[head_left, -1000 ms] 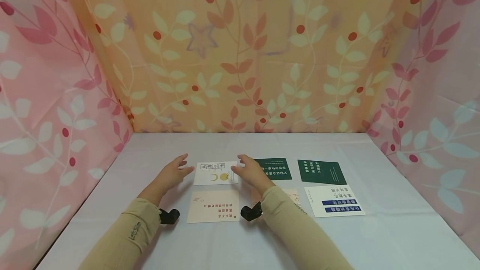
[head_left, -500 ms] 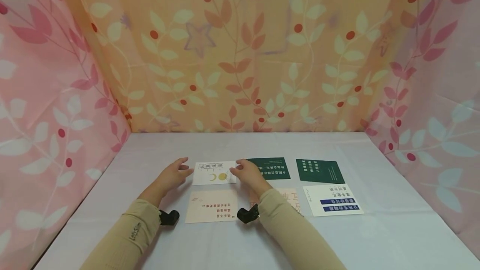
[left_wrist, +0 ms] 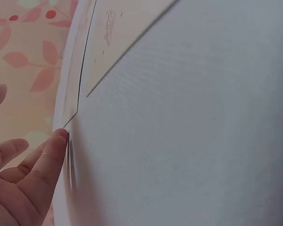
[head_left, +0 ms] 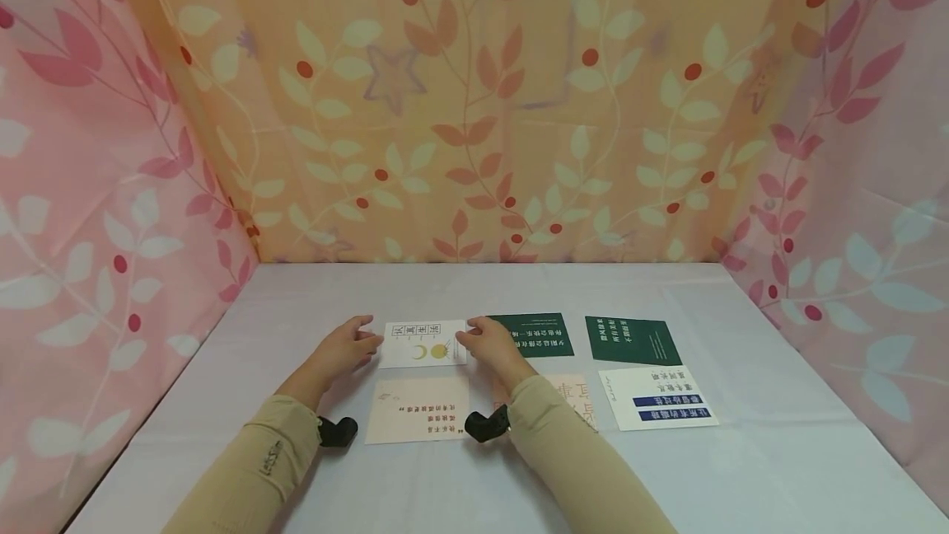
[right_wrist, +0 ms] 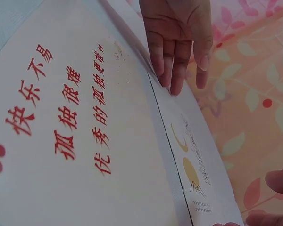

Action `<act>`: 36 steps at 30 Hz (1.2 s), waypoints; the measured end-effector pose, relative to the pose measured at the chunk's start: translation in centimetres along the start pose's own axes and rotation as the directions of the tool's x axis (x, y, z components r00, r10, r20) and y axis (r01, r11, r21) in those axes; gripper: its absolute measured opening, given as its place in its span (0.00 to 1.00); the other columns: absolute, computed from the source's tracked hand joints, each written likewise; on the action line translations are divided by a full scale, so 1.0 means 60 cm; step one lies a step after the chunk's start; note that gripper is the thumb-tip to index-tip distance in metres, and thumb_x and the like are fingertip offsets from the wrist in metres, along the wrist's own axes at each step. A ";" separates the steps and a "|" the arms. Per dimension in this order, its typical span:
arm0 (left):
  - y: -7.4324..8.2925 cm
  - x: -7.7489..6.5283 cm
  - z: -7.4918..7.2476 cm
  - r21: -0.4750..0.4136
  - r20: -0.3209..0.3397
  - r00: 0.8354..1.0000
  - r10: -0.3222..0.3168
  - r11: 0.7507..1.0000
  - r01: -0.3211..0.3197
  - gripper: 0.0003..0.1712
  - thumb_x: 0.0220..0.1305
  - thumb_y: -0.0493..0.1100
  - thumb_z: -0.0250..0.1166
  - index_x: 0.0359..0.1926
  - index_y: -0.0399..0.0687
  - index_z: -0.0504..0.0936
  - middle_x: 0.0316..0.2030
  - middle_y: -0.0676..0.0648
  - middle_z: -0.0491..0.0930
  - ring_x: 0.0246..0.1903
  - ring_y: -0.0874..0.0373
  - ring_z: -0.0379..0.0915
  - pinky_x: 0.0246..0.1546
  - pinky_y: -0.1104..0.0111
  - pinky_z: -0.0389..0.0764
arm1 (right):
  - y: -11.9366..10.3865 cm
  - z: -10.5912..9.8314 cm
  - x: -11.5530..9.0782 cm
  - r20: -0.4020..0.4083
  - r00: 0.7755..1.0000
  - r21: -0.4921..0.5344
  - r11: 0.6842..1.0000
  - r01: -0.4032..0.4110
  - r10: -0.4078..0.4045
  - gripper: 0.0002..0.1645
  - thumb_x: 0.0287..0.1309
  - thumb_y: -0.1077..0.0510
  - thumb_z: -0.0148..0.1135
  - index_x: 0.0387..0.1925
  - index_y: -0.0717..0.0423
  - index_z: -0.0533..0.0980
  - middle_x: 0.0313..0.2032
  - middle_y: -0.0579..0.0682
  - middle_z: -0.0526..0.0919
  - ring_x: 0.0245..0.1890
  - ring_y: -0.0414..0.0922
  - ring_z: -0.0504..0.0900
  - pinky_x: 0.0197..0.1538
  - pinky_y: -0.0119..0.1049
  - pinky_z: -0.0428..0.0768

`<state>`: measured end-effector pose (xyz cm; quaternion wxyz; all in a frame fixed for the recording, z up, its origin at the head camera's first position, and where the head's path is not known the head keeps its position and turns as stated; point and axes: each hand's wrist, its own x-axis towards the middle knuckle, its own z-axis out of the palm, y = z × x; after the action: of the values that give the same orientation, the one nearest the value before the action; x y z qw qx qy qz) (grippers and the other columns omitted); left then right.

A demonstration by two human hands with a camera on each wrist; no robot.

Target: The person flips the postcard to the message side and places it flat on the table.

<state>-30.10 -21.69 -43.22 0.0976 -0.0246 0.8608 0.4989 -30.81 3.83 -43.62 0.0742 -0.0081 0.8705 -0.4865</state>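
Note:
A white card (head_left: 423, 352) printed with a yellow moon and sun lies flat on the table between my two hands. My left hand (head_left: 343, 353) is at its left edge, and in the left wrist view a fingertip (left_wrist: 61, 133) meets the card's corner. At the card's right edge is my right hand (head_left: 495, 347), fingers loosely bent; whether it touches the card is hard to tell. Just in front lies a pale pink card (head_left: 418, 410) with red writing. A green card (head_left: 544, 334) is partly covered by my right hand.
Another green card (head_left: 633, 339) lies farther right, above a white card (head_left: 656, 396) with blue bands. A second pink card (head_left: 571, 390) is partly hidden by my right sleeve (head_left: 578, 452). The white-covered table (head_left: 778, 452) ends at patterned curtains (head_left: 474, 105).
Both hands have lowered slightly toward the white card's side edges. The head view has shifted a little. The cards lie as before.

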 end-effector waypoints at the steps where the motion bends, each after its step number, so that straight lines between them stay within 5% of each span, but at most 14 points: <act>1: 0.001 0.000 0.001 0.000 -0.001 1.000 0.003 1.000 -0.003 0.35 0.64 0.42 0.57 0.67 0.38 0.52 0.54 0.33 0.69 0.47 0.49 0.73 0.44 0.64 0.77 | -0.001 0.000 0.000 0.000 1.000 0.003 1.000 -0.004 0.004 0.28 0.58 0.48 0.58 0.57 0.58 0.69 0.49 0.55 0.76 0.43 0.47 0.77 0.50 0.45 0.75; 12: 0.004 0.004 -0.001 -0.007 -0.046 0.995 -0.094 0.996 0.094 0.34 0.65 0.48 0.55 0.67 0.43 0.54 0.54 0.36 0.68 0.40 0.57 0.76 0.44 0.64 0.73 | -0.007 -0.002 -0.009 0.031 0.999 0.028 0.999 0.018 -0.019 0.28 0.58 0.49 0.57 0.57 0.58 0.69 0.46 0.54 0.77 0.39 0.45 0.78 0.45 0.42 0.76; 25: 0.000 0.012 -0.002 -0.202 -0.045 0.991 -0.126 0.973 0.114 0.28 0.67 0.44 0.50 0.65 0.38 0.57 0.52 0.34 0.71 0.39 0.56 0.76 0.39 0.69 0.79 | -0.003 -0.002 -0.006 0.029 1.000 0.017 1.000 0.012 -0.012 0.28 0.58 0.48 0.58 0.57 0.58 0.69 0.46 0.53 0.77 0.39 0.45 0.78 0.46 0.43 0.76; 36: 0.003 0.010 0.000 -0.105 -0.072 0.992 -0.102 0.990 0.094 0.25 0.66 0.42 0.53 0.62 0.39 0.65 0.48 0.40 0.77 0.36 0.59 0.76 0.35 0.70 0.77 | 0.001 -0.002 -0.003 0.033 0.999 0.035 0.999 -0.007 0.006 0.27 0.58 0.50 0.58 0.57 0.57 0.69 0.46 0.53 0.77 0.40 0.45 0.77 0.47 0.44 0.75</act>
<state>-30.71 -21.56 -43.19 0.0875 -0.0912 0.8352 0.5353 -30.66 3.99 -43.61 0.0901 -0.0118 0.8605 -0.5013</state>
